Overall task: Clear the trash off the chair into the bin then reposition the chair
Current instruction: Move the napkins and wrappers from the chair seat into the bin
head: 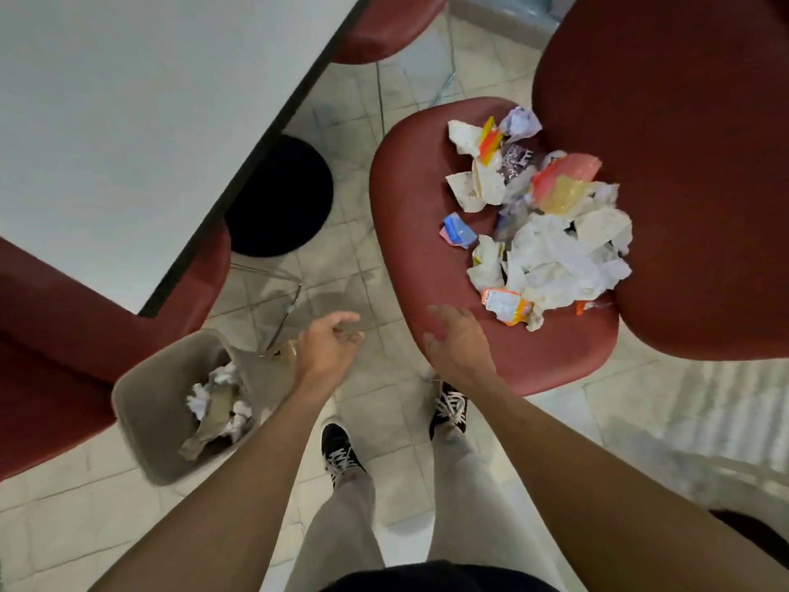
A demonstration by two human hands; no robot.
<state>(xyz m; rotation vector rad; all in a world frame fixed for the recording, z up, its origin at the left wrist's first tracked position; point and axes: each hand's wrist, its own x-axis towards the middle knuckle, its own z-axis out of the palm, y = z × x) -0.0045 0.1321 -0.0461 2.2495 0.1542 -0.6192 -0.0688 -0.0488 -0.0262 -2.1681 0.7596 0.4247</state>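
Both hands empty, fingers loose: left hand (331, 341) beside the bin (147, 414), right hand (454, 346) over the chair (410, 232) seat edge. Trash pile (542, 224) sits mid-seat. Risk: loose wrappers slipping from a grab onto the floor.

Bare forearms, light grey trousers (341, 527), black white-laced sneakers (339, 452), dark top (439, 578).
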